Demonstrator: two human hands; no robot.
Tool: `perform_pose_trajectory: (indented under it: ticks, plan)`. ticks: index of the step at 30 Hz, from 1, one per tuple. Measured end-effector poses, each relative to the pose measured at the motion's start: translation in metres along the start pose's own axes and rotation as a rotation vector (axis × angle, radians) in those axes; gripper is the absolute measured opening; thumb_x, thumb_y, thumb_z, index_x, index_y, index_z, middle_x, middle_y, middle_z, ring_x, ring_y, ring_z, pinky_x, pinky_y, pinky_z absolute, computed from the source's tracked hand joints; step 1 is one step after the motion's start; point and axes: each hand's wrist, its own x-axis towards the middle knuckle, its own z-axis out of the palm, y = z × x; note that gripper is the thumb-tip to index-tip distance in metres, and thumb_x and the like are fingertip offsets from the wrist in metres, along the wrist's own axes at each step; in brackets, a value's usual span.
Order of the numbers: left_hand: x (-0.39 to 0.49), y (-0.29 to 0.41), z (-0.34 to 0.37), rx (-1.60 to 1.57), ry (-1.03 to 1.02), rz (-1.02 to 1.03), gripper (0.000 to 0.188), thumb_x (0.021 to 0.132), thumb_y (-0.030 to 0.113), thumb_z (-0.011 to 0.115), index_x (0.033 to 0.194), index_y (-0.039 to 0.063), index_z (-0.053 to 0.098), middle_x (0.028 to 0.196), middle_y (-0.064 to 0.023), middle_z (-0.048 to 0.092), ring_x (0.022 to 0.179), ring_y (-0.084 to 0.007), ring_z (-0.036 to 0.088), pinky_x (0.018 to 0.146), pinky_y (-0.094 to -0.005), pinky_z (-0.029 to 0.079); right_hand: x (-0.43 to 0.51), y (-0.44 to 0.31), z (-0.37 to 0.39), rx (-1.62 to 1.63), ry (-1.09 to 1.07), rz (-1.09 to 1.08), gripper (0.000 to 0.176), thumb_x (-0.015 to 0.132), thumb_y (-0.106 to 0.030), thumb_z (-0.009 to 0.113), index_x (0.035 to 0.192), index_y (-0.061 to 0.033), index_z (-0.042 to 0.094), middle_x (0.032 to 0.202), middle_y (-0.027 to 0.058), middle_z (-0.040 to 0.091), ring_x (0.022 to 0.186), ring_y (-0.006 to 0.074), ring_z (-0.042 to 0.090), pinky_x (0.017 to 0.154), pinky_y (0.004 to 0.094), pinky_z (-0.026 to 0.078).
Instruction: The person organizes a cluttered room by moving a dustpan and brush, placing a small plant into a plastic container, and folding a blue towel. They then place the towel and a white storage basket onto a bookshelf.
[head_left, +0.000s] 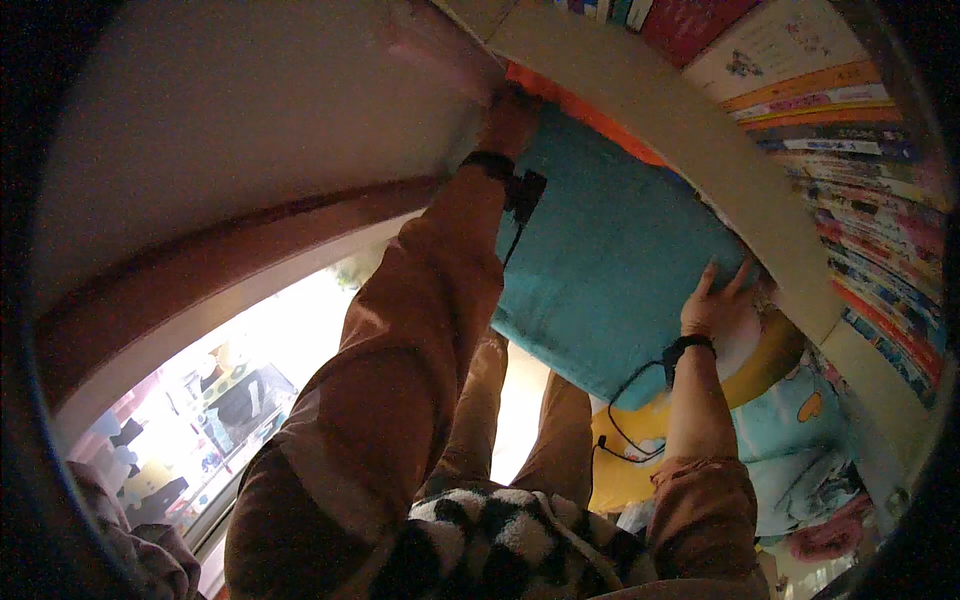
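Observation:
A flat teal cloth (600, 240) spreads before me, with its near edge over my knees. My left hand (516, 112) is at its far left corner, in deep shadow; its fingers cannot be made out. A black wrist strap with a small dark device (527, 193) and a cord is on my left wrist. My right hand (718, 307) lies on the right edge of the teal cloth, fingers spread, close to the cream shelf board (795, 247). Another black strap (686, 346) with a looping cable circles my right wrist. An orange-red strip (592, 112) shows along the cloth's far edge.
Books (862, 187) line the shelf on the right. To the left are a plain wall (240, 97), a brown ledge (225, 232) and a brightly lit opening. Yellow fabric (630, 450) and light-blue printed fabric (795, 412) lie under and beside my right arm.

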Motion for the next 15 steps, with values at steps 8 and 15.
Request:
perform_pose_trajectory:
  ticks: [8, 15]
  plan:
    - [-0.048, 0.034, -0.083, -0.355, 0.001, -0.191, 0.052, 0.094, 0.038, 0.050, 0.143, 0.021, 0.041, 0.149, -0.0159, 0.034, 0.136, -0.0406, 0.033, 0.108, -0.0627, 0.026, 0.001, -0.002, 0.020, 0.045, 0.006, 0.042, 0.073, 0.094, -0.056, 0.045, 0.151, -0.0155, 0.028, 0.145, 0.0281, 0.038, 0.135, 0.0405, 0.037, 0.113, 0.0488, 0.030]
    - [-0.212, 0.043, -0.093, 0.069, 0.112, 0.045, 0.069, 0.093, 0.042, 0.053, 0.151, 0.018, 0.025, 0.156, -0.0169, 0.022, 0.142, -0.0419, 0.021, 0.112, -0.0620, 0.019, -0.012, 0.020, 0.033, 0.125, -0.041, 0.136, 0.075, 0.094, -0.063, 0.032, 0.153, -0.0187, 0.020, 0.150, 0.0282, 0.028, 0.133, 0.0448, 0.038, 0.111, 0.0522, 0.031]
